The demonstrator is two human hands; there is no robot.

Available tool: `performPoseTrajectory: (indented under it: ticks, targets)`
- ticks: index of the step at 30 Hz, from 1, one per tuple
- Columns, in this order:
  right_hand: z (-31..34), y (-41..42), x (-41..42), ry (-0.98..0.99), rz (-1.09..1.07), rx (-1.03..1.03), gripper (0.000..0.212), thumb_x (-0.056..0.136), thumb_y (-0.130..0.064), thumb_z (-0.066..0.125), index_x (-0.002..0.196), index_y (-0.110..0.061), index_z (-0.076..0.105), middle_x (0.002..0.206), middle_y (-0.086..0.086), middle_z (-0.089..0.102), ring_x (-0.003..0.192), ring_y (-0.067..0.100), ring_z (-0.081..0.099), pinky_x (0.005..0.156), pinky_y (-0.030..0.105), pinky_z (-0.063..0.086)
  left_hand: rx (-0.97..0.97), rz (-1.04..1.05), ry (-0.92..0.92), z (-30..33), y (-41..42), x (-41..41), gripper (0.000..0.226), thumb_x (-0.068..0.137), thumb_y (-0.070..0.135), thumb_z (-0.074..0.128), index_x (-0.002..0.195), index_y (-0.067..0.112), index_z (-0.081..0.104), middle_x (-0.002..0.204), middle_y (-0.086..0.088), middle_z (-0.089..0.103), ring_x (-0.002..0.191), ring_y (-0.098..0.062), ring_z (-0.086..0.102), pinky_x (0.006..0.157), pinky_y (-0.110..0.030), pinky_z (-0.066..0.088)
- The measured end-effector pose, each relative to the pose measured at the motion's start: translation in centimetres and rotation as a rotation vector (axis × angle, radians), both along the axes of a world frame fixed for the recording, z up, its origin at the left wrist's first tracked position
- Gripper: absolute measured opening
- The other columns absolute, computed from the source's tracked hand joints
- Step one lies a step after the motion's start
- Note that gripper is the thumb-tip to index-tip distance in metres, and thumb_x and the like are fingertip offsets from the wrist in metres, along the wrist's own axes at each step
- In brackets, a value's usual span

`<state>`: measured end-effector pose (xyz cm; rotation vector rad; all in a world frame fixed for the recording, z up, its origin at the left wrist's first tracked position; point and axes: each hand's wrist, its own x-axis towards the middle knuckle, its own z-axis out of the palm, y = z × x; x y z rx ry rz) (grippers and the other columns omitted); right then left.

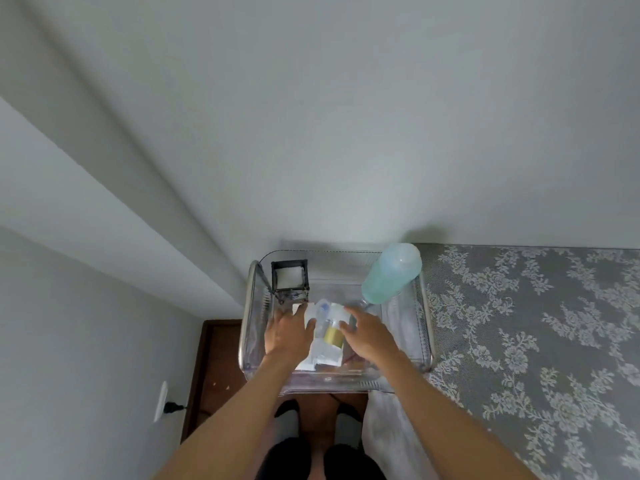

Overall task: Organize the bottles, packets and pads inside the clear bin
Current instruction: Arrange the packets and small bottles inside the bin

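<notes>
A clear bin [408,341] stands in front of me against the wall. Both my hands are inside it. My left hand [287,332] rests on white packets [325,355] at the bin's middle, fingers spread over their left edge. My right hand [367,332] touches a small bottle with a yellow-gold label [333,336] lying on the packets; whether it grips the bottle I cannot tell. A tall bottle of pale green liquid [391,275] stands in the back right corner. A black-framed box holding white pads [289,278] stands in the back left corner.
A grey lace-patterned cover [540,341] spreads to the right of the bin. The grey wall [311,133] rises right behind it. Brown floor [214,368] and a wall socket with a plug [166,405] lie to the lower left. My legs show below.
</notes>
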<state>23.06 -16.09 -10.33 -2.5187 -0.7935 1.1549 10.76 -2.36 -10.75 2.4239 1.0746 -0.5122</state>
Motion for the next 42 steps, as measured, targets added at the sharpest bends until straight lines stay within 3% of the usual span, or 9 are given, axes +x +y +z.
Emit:
performPoseTrajectory:
  ticks: [2, 7, 15, 18, 21, 27, 29, 33, 42]
  targets:
    - [0.0, 1.0, 0.3, 0.008, -0.018, 0.01, 0.051, 0.101, -0.051, 0.04, 0.148, -0.036, 0.035, 0.136, 0.003, 0.059, 0.096, 0.018, 0.069, 0.073, 0.029, 0.053, 0.011, -0.03, 0.061, -0.2, 0.3, 0.6, 0.054, 0.1, 0.05, 0.034, 0.15, 0.031, 0.032, 0.148, -0.01, 0.043, 0.139, -0.031, 0.033, 0.109, -0.046, 0.037]
    - [-2.1, 3.2, 1.2, 0.012, -0.091, 0.011, 0.049, 0.097, -0.058, 0.042, 0.141, -0.037, 0.046, 0.149, -0.001, 0.05, 0.125, 0.023, 0.057, 0.093, 0.038, 0.047, 0.0, 0.0, 0.063, -2.1, 0.5, 1.8, 0.055, 0.098, 0.053, 0.036, 0.149, 0.032, 0.033, 0.13, -0.015, 0.06, 0.128, -0.033, 0.041, 0.102, -0.042, 0.039]
    - [-3.9, 4.1, 1.9, 0.082, -0.235, 0.071, 0.044, 0.089, -0.043, 0.067, 0.126, -0.02, 0.066, 0.138, 0.004, 0.06, 0.113, 0.023, 0.064, 0.09, 0.03, 0.049, -0.019, 0.058, 0.05, -3.0, 0.8, 2.3, 0.043, 0.095, 0.049, 0.05, 0.134, 0.03, 0.047, 0.122, -0.01, 0.064, 0.122, -0.03, 0.046, 0.094, -0.04, 0.044]
    - [-3.1, 3.8, 2.5, 0.128, -0.221, 0.108, 0.043, 0.086, -0.036, 0.072, 0.124, -0.016, 0.069, 0.139, 0.005, 0.06, 0.117, 0.022, 0.062, 0.082, 0.021, 0.048, -0.137, 0.122, -0.016, -2.6, 1.5, 2.3, 0.037, 0.094, 0.042, 0.058, 0.127, 0.028, 0.054, 0.121, -0.008, 0.064, 0.115, -0.029, 0.054, 0.092, -0.038, 0.048]
    - [-0.8, 3.3, 3.0, 0.139, -0.165, 0.143, 0.04, 0.085, -0.035, 0.074, 0.122, -0.019, 0.07, 0.137, 0.002, 0.061, 0.12, 0.022, 0.059, 0.093, 0.025, 0.047, -0.266, 0.203, -0.133, -1.6, 1.8, 1.8, 0.035, 0.092, 0.036, 0.064, 0.125, 0.025, 0.06, 0.119, -0.009, 0.067, 0.093, -0.024, 0.065, 0.08, -0.032, 0.052]
    - [6.2, 1.8, 4.5, 0.016, -0.111, 0.251, 0.038, 0.081, -0.035, 0.077, 0.116, -0.031, 0.065, 0.084, -0.014, 0.059, 0.061, 0.006, 0.059, 0.053, 0.018, 0.041, -0.123, 0.157, -0.36, 3.3, 0.5, 2.4, 0.035, 0.088, 0.042, 0.067, 0.122, 0.036, 0.06, 0.098, -0.002, 0.074, 0.07, -0.016, 0.068, 0.063, -0.032, 0.058]
    - [7.5, 1.8, 4.6, -0.066, -0.096, 0.276, 0.045, 0.081, -0.032, 0.076, 0.124, -0.031, 0.062, 0.091, -0.004, 0.066, 0.059, 0.009, 0.061, 0.055, 0.021, 0.047, -0.045, 0.132, -0.439, 4.6, -0.2, 3.3, 0.03, 0.088, 0.039, 0.068, 0.117, 0.036, 0.06, 0.086, 0.0, 0.074, 0.056, -0.013, 0.064, 0.057, -0.033, 0.058]
    - [7.8, 2.8, 4.0, -0.255, -0.055, 0.25, 0.048, 0.088, -0.022, 0.07, 0.134, -0.025, 0.056, 0.115, 0.01, 0.065, 0.098, 0.028, 0.066, 0.086, 0.038, 0.055, -0.045, 0.159, -0.553, 4.7, -1.7, 4.9, 0.027, 0.088, 0.023, 0.07, 0.113, 0.026, 0.059, 0.095, 0.001, 0.073, 0.046, -0.007, 0.05, 0.056, -0.031, 0.051]
    - [4.0, 4.1, 4.2, -0.388, -0.003, 0.158, 0.052, 0.097, -0.005, 0.057, 0.145, -0.02, 0.041, 0.131, 0.013, 0.052, 0.097, 0.037, 0.067, 0.081, 0.043, 0.056, -0.23, 0.286, -0.632, -0.1, -1.9, 7.5, 0.022, 0.094, 0.015, 0.063, 0.102, 0.029, 0.048, 0.094, 0.004, 0.066, 0.038, -0.012, 0.06, 0.034, -0.021, 0.043]
